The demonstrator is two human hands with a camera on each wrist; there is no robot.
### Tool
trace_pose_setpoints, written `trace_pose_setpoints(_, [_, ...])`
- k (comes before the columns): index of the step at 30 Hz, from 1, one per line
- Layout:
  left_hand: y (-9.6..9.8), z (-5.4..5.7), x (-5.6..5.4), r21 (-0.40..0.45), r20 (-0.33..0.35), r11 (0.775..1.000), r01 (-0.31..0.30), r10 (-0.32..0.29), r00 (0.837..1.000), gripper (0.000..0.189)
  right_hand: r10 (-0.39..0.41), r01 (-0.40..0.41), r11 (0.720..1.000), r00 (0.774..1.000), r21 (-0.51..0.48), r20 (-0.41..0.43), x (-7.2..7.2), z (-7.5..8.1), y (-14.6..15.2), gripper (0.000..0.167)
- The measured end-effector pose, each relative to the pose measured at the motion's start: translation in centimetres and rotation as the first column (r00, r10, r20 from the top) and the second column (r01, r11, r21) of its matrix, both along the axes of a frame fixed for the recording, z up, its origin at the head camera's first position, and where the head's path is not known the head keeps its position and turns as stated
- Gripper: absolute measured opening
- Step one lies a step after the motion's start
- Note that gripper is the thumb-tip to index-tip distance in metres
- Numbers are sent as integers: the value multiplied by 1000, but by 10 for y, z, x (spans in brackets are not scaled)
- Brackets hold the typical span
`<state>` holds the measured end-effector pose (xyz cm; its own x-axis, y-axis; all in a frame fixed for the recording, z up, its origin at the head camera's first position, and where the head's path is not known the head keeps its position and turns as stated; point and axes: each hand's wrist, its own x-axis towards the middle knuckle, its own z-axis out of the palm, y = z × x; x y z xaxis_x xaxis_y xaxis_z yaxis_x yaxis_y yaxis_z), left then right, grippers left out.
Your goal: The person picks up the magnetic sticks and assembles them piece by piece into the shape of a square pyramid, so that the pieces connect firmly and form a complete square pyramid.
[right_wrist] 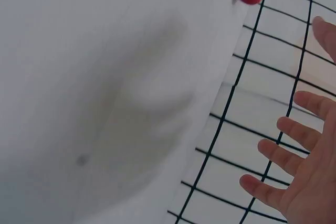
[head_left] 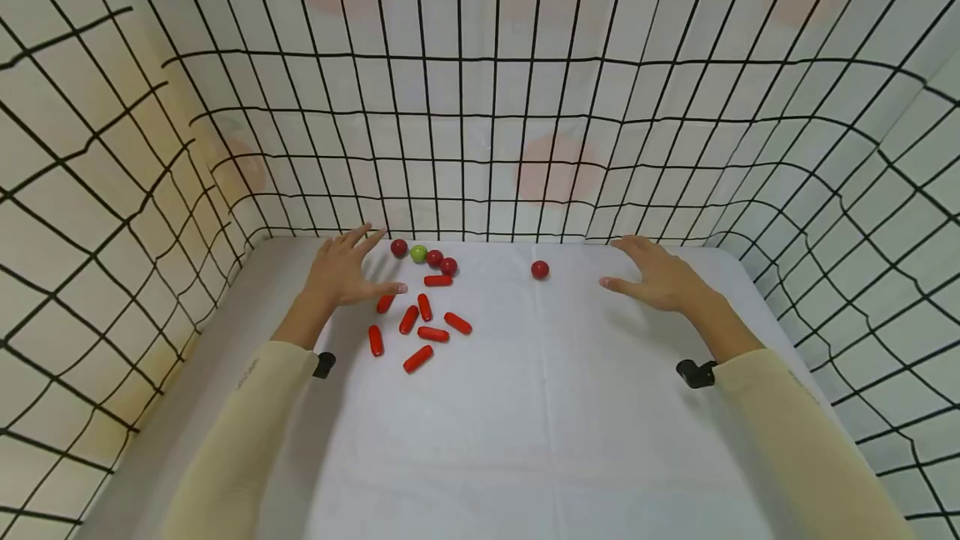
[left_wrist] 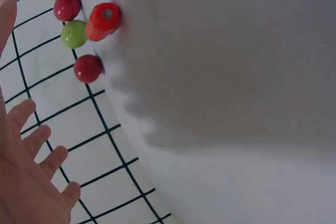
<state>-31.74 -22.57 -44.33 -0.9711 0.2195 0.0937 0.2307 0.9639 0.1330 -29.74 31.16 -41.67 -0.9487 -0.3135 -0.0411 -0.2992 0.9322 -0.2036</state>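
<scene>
My left hand [head_left: 342,272] hovers with fingers spread at the left, nothing in its grasp, its thumb overlapping a red capsule-shaped piece [head_left: 385,303] in the head view. Just right of its fingers, a dark red ball [head_left: 399,248], a green ball [head_left: 418,254] and two more red balls [head_left: 434,258] form a row along the far edge. Several short red capsule-shaped pieces [head_left: 433,334] lie scattered in front of that row. At the right, my right hand [head_left: 656,276] is also spread and holds nothing. A lone red ball [head_left: 540,270] sits to the left of its thumb.
A white cloth-covered table [head_left: 480,432] lies under both hands. Black wire grid panels [head_left: 495,115] rise behind it and along both sides, with pale sheeting beyond. Each wrist carries a small black device [head_left: 696,373] beside the cream sleeve [head_left: 795,432].
</scene>
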Motion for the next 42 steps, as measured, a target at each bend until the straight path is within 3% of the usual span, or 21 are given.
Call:
trace_pose_setpoints(4, [-1, -9, 3, 64, 14, 998, 6, -7, 1000, 106, 3, -3, 998, 1000, -68, 2, -1, -11, -14, 89])
trace_pose_setpoints(13, [4, -35, 6, 209, 114, 977, -50, 27, 993, 97, 20, -9, 973, 999, -229, 46, -7, -45, -51, 76])
trace_pose_setpoints(19, [9, -38, 9, 268, 151, 960, -75, 35, 988, 87, 15, 7, 943, 998, -334, 65, -17, -66, -73, 67])
trace_pose_setpoints(24, [10, -41, 10, 318, 165, 945, -75, 23, 986, 75, 33, -20, 923, 999, -384, 27, -23, -77, -88, 64])
trace_pose_setpoints(35, [6, -46, 22, 363, 159, 928, -87, 30, 987, 53, 113, -122, 937, 992, -328, -49, -24, -83, -102, 57])
trace_pose_setpoints(42, [4, -48, 28, 360, 166, 927, -105, 48, 985, 49, 33, -47, 900, 999, -433, -39, -26, -89, -102, 40])
